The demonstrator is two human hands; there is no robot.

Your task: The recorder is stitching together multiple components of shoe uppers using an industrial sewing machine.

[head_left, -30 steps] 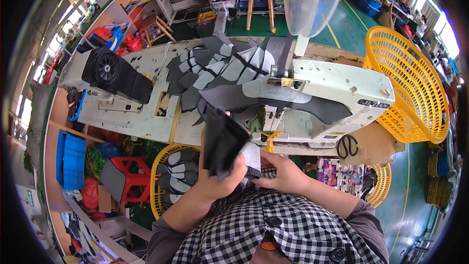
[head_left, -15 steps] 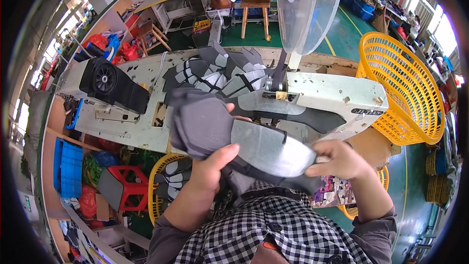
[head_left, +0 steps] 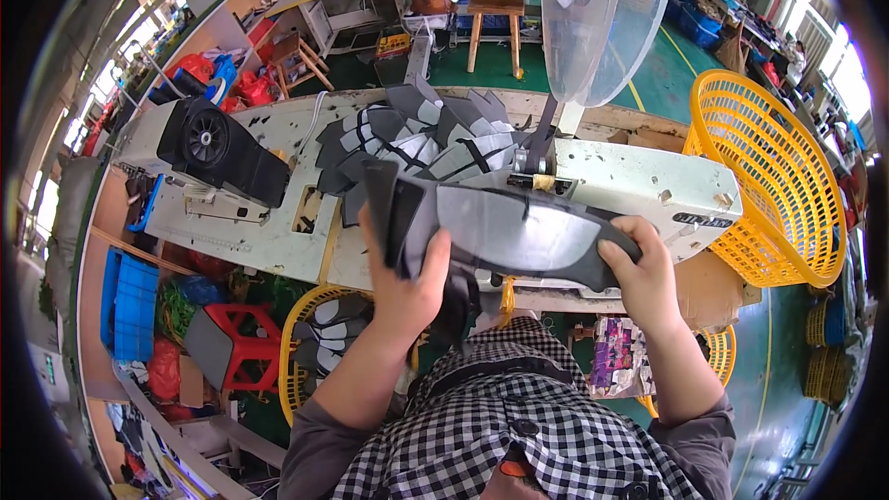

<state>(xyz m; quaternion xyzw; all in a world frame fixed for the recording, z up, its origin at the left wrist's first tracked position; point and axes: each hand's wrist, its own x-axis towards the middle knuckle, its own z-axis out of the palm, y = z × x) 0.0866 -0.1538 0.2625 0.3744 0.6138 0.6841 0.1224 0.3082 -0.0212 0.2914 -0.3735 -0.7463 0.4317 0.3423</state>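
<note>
Between my two hands stretches a dark grey fabric piece [head_left: 519, 222] with a shiny lighter grey panel on its upper face. My right hand [head_left: 641, 278] pinches its right end between thumb and fingers. At the other end my left hand [head_left: 407, 282] is closed round the piece together with more dark grey layers [head_left: 382, 208], which stand up on edge; its fingers are partly hidden behind them. Just beyond the held piece is the sewing machine [head_left: 639, 181], its head near the piece's far edge. A pile of similar grey pieces [head_left: 417, 143] lies on the machine table [head_left: 269, 250].
At the right stands a yellow plastic basket [head_left: 769, 176]. A black motor unit [head_left: 218, 148] sits on the table's left. Below are a yellow basket [head_left: 294, 352] of grey pieces, a red stool [head_left: 250, 347] and a blue crate [head_left: 130, 306]. Clear plastic sheets [head_left: 602, 18] hang above the machine.
Both hands have moved away from my body, toward the machine, carrying the piece. The dark layers in my left hand have turned from lying broad side up to standing on edge.
</note>
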